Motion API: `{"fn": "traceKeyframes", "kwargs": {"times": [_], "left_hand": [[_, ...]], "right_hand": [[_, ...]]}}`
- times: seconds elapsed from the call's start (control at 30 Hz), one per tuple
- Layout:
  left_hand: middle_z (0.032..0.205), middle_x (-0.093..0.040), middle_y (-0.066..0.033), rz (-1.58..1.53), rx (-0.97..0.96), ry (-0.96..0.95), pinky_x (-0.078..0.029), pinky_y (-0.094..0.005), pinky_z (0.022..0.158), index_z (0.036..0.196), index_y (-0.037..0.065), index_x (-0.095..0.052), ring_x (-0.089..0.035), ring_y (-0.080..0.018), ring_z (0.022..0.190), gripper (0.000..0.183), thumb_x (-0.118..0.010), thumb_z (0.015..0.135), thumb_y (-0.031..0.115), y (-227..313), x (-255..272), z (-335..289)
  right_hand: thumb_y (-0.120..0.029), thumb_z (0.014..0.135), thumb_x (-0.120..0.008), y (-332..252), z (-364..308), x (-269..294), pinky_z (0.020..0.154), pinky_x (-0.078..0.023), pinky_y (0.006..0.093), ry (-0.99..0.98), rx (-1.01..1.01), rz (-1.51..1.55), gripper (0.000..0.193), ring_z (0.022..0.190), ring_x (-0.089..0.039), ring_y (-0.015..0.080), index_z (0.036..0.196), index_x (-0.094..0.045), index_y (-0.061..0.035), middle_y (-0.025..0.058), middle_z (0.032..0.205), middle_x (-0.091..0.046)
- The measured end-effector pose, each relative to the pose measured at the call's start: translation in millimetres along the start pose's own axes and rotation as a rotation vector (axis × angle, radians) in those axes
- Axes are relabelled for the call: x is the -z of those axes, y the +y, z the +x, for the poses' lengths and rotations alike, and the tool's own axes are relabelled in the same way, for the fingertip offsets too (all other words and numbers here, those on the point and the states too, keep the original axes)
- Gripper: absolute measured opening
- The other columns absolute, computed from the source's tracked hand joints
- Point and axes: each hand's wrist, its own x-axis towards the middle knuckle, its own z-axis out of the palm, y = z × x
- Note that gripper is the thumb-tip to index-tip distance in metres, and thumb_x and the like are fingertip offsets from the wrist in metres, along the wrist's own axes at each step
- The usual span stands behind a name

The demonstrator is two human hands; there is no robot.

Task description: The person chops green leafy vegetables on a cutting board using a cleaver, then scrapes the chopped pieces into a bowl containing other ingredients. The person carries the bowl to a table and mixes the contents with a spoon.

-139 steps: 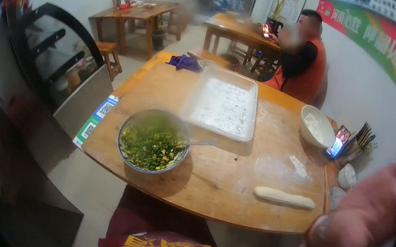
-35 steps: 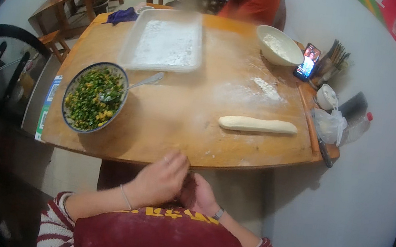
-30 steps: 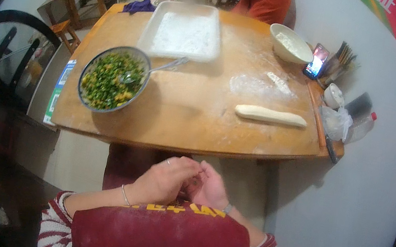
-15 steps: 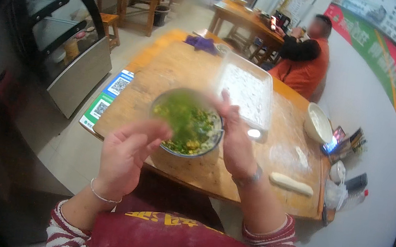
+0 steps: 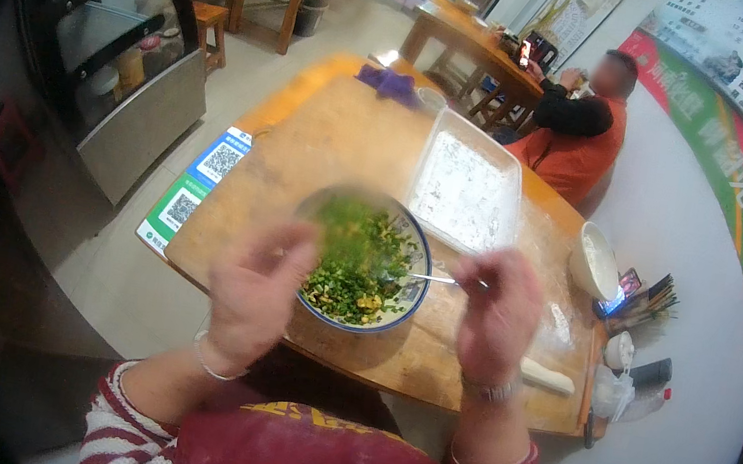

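A round bowl (image 5: 421, 293) with a blue-edged rim stands near the front of the wooden table. Chopped green leaves with yellow bits (image 5: 357, 272) fill it, and a blur covers its upper left part. My left hand (image 5: 255, 296) is at the bowl's left rim, fingers curled but smeared; whether they grip the rim is unclear. On the other side, my right hand (image 5: 503, 320) has its bent fingers around the end of a thin metal handle (image 5: 436, 279), probably a spoon's. The handle's other end goes into the greens.
Behind the bowl lies a white, flour-dusted tray (image 5: 469, 184) on the table (image 5: 299, 143). A dough roll (image 5: 548, 376), a cream bowl (image 5: 595, 261) and a lit phone (image 5: 622, 291) are to the right. A purple cloth (image 5: 388, 84) is at the far edge. A person (image 5: 582, 128) sits beyond.
My right hand has moved right, away from the bowl's rim, and its fingers now meet the metal handle. My left hand stays by the left rim. The whole view has shifted slightly.
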Motion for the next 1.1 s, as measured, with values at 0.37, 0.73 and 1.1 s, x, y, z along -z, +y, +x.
{"fn": "traceKeyframes", "kwargs": {"times": [0.37, 0.73, 1.1], "left_hand": [[0.099, -0.066, -0.0112, -0.157, 0.59, -0.145, -0.053, -0.025, 0.056, 0.153, 0.011, -0.016, -0.063, -0.0139, 0.068, 0.071, -0.061, 0.098, 0.011, -50.4, 14.7, -32.2], [0.082, -0.069, -0.0074, 0.208, 0.527, -0.189, -0.052, -0.0227, 0.057, 0.143, -0.002, -0.045, -0.063, -0.0107, 0.064, 0.059, -0.055, 0.086, -0.003, -34.2, 31.8, 23.6], [0.066, -0.062, -0.0017, 0.139, 0.451, -0.277, -0.045, -0.0238, 0.044, 0.137, 0.002, -0.054, -0.055, -0.0079, 0.048, 0.05, -0.05, 0.087, 0.002, -49.2, 36.2, 44.2]], "right_hand": [[-0.027, 0.102, -0.058, 50.3, -30.7, 32.5, 0.049, -0.036, 0.0208, 0.253, -0.479, 0.08, 0.029, 0.057, -0.047, 0.007, 0.118, -0.055, -0.0027, 0.0023, 0.081, -0.057], [0.001, 0.094, -0.062, -5.9, 14.8, 31.7, 0.062, -0.05, 0.0264, -0.291, 0.198, -0.584, 0.01, 0.068, -0.062, 0.0137, 0.102, -0.068, 0.0015, 0.0091, 0.083, -0.068], [0.007, 0.089, -0.064, 41.1, 77.4, 37.1, 0.069, -0.052, 0.0283, -0.615, 0.313, -0.734, 0.017, 0.076, -0.066, 0.0202, 0.104, -0.069, 0.0025, 0.0135, 0.089, -0.069]]}}
